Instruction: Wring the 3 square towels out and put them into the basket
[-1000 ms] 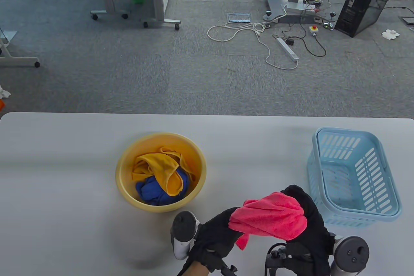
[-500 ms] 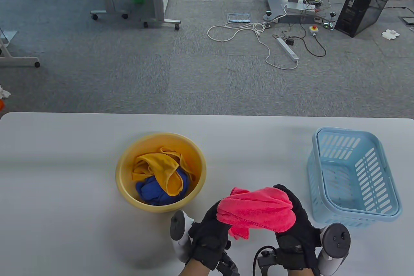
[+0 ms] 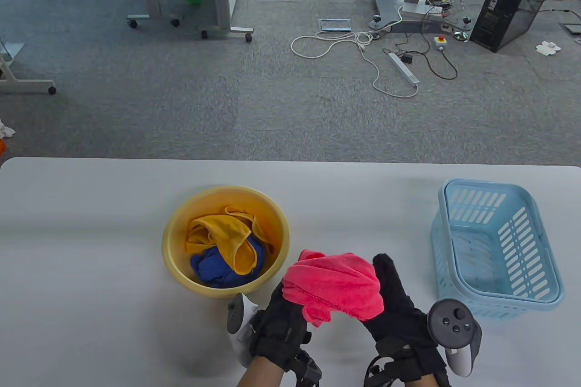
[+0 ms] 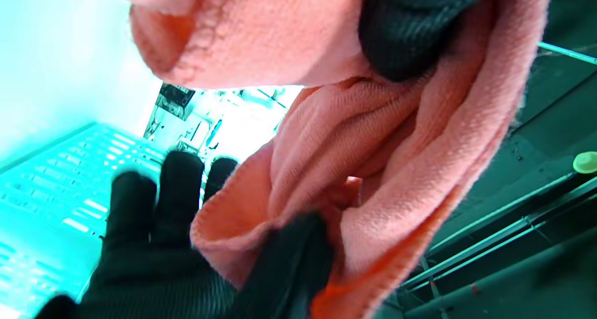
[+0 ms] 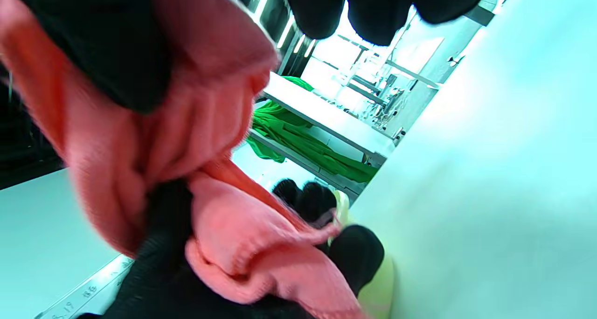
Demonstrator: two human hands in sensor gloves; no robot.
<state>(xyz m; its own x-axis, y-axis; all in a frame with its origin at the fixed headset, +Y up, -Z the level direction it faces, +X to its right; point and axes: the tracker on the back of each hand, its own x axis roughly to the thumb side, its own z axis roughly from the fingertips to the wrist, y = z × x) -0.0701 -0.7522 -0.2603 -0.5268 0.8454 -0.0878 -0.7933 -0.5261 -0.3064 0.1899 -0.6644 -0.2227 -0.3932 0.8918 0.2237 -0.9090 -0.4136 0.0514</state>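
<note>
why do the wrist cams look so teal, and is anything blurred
Both wrist views carry a strong cyan cast with blown-out highlights behind the pink towel. In the left wrist view the right hand is slightly smeared; in the right wrist view the towel's edge is soft. The table view is sharp and natural in colour, with the blue basket crisp.

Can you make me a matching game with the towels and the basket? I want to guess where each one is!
Things:
1. pink terry towel
2. yellow cloth towel
3. blue cloth towel
4. light blue slotted plastic basket

Places or states:
A. at the bottom of the round yellow plastic basin
B. holds no towel
C. held between both gloved hands
D. lying on top of another towel

Pairs: 1-C, 2-D, 3-A, 4-B
</note>
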